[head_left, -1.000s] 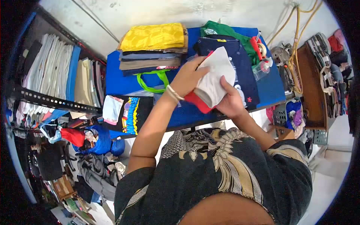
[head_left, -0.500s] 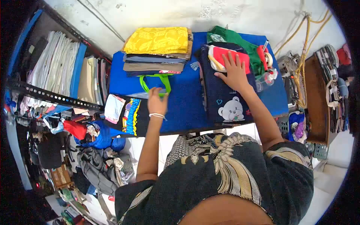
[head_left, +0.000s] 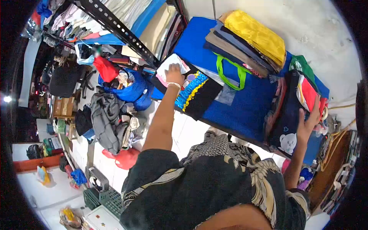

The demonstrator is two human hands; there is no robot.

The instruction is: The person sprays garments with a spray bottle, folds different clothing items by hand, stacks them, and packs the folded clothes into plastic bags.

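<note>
My left hand (head_left: 175, 75) rests on a small folded white and pink cloth (head_left: 177, 61), its fingers pointing away from me. That cloth lies on a black garment (head_left: 207, 100) with blue and yellow lettering. At the right, my right hand (head_left: 309, 122) is spread beside a folded red and white piece (head_left: 307, 92), over the edge of a navy pile (head_left: 284, 115) with a white bear print. Between the two stand a green handle (head_left: 242, 78) and a clear plastic packet (head_left: 226, 95) on the blue table cover (head_left: 249, 111).
A stack of folded cloths with a yellow one (head_left: 257, 32) on top sits at the back. Green cloth (head_left: 303, 67) lies behind the navy pile. Left are a metal shelf edge (head_left: 115, 30), a blue bag (head_left: 128, 90) and grey clothes (head_left: 105, 122) on the floor.
The white and red cloths left my hands for the navy pile. My left hand moved left onto the small white and pink cloth. The view has turned left.
</note>
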